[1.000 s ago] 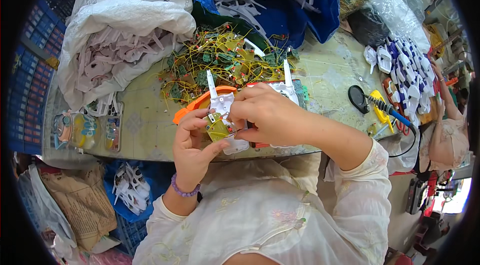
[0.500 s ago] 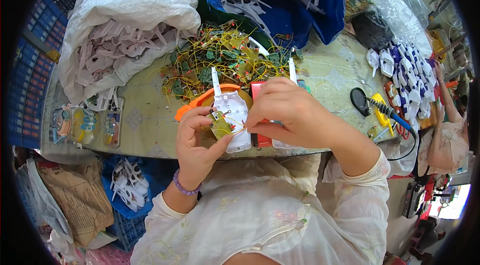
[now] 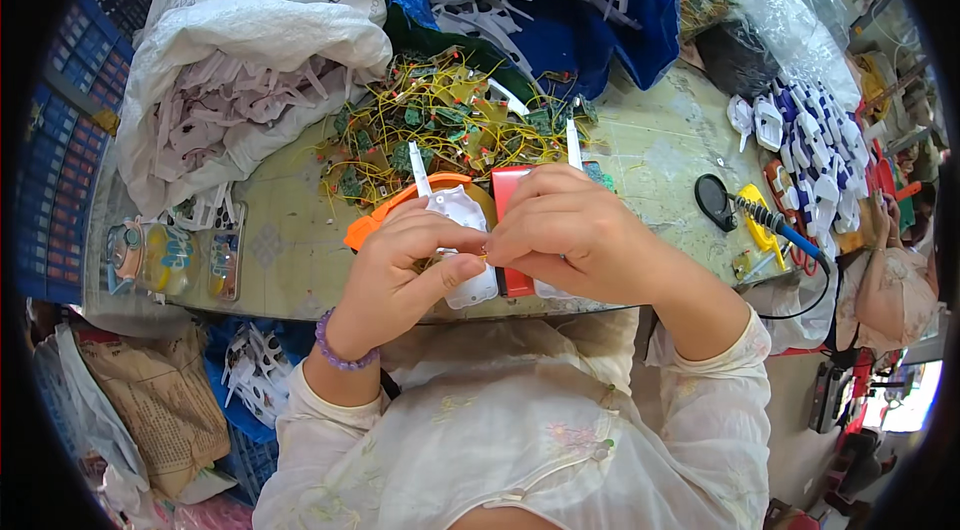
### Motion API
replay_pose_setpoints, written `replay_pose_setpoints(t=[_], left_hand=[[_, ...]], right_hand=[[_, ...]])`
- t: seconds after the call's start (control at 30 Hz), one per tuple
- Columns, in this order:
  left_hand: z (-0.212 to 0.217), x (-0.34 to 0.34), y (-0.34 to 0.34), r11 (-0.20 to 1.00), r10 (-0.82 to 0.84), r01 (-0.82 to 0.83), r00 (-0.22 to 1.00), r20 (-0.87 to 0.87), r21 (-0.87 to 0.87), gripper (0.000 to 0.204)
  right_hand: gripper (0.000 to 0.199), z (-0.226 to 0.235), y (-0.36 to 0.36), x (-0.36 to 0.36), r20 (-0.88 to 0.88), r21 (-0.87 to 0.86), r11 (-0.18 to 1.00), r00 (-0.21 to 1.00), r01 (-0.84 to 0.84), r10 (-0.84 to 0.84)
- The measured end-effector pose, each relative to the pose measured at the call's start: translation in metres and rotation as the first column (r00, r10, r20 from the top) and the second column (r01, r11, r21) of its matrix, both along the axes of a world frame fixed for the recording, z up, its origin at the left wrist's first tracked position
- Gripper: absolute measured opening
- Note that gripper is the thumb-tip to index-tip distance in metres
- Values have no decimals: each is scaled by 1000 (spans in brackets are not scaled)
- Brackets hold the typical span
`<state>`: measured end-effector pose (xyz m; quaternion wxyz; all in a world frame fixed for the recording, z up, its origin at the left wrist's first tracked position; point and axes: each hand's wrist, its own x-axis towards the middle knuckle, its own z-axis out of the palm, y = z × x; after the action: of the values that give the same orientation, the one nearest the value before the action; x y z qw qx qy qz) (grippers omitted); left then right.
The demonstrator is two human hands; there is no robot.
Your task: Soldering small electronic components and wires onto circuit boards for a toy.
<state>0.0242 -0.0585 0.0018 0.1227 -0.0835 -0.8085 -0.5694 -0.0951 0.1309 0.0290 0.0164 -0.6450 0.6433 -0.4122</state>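
Head view, looking down on the surface (image 3: 300,260). The left hand (image 3: 405,265) and the right hand (image 3: 570,235) meet over the near edge of the surface, directly in front of the orange tray (image 3: 390,213), which serves as landmark.

Left hand: fingers curled, thumb and forefinger closed to a narrow pinch. The grip holds a white plastic piece (image 3: 462,220), whose thin upright prong rises just behind the fingers and against the near rim of the orange tray. A purple bead bracelet (image 3: 340,350) circles the wrist.

Right hand: fingers folded tightly, fingertips pressed toward those of the left hand; the grip is closed, and a small yellowish part (image 3: 484,252) shows at the point where the two grips meet. Whether the right grip pinches that part alone or also the white piece cannot be told. A red flat piece (image 3: 512,192) stands just right of the orange tray, partly covered by the right hand.

Behind the orange tray lies a heap of yellow wires with green circuit boards (image 3: 440,125). Far left of the tray sits a white sack of pale plastic strips (image 3: 240,110); behind and to the right, a blue bag of white parts (image 3: 560,10). Well right of the tray rests a soldering iron (image 3: 775,225) with a yellow stand.
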Motion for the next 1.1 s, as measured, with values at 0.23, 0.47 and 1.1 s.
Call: replay_pose_setpoints(t=[0.23, 0.47, 1.1], left_hand=[[-4, -7, 6, 994, 3, -13, 996, 90, 109, 14], [0, -7, 13, 980, 32, -58, 990, 138, 190, 12], [6, -12, 37, 825, 168, -302, 938, -302, -478, 23]], right_hand=[[21, -4, 5, 3, 107, 5, 993, 987, 120, -120], [38, -20, 13, 6, 381, 23, 994, 918, 109, -109], [24, -52, 70, 48, -230, -43, 945, 918, 323, -324]])
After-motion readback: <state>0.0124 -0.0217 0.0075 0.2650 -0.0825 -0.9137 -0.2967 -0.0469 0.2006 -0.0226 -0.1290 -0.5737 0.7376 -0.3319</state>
